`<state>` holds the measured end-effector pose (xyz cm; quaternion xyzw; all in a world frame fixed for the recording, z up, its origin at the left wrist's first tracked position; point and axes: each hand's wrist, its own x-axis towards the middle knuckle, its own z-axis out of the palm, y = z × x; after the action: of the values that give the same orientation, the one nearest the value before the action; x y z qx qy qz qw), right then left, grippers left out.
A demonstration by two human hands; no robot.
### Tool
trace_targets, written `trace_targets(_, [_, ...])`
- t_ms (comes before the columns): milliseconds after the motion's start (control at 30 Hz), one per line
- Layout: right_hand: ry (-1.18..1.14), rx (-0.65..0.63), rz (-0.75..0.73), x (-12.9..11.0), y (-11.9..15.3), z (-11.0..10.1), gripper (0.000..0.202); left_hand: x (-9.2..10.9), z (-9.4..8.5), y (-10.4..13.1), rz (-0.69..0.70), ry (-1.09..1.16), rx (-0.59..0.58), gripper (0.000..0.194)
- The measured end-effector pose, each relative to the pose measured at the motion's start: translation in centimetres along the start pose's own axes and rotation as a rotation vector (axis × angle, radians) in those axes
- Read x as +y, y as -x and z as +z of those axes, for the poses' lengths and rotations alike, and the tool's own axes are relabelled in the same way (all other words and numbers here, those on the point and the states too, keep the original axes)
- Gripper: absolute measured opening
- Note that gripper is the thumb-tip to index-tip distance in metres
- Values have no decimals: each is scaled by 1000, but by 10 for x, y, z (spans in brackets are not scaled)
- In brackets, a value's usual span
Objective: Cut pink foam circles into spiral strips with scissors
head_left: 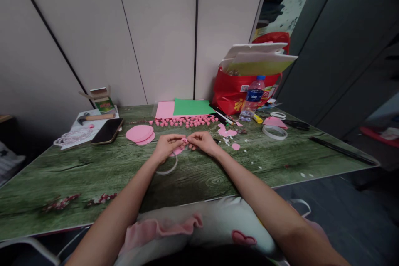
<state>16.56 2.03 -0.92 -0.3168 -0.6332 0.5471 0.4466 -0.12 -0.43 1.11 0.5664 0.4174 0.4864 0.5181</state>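
Note:
At the middle of the table, my left hand [166, 146] and my right hand [204, 142] meet fingertip to fingertip. Both pinch a small pink paper piece [184, 140], which looks partly rolled; its exact shape is too small to make out. Just under my left hand lie more pink paper [177, 151] and a white ring [168, 171], perhaps a tape roll, partly hidden by the fingers. Beyond the hands, several small pink rolled paper flowers [187, 122] stand in rows. A stack of pink paper circles [139, 133] rests left of my left hand.
Pink and green sheets [191, 107] lie by the wall. On the right are a red bag [224, 91], a water bottle [249, 106], a tape roll [274, 132], scissors [297, 124] and paper scraps [236, 146]. A phone [107, 131] and hammer [96, 119] lie left.

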Motion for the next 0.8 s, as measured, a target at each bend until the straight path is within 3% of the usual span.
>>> trace_targets(200, [-33,89,7,3,-3,0,30,-1,-1,-1,-6,35,8,37])
trace_targets(367, [-63,376,-87,9,-9,-8,25,1,-1,-1,-14,58,25,38])
trace_targets(533, [102,622,-216,10,-12,-19,20,1,-1,-1,-17,66,29,38])
trace_targets(667, [260,608,-260,9,-11,-19,25,0,-1,-1,-12,56,30,37])
trace_targets(800, [342,402,-316,9,-9,-14,24,-3,-2,-2,16,10,-16,35])
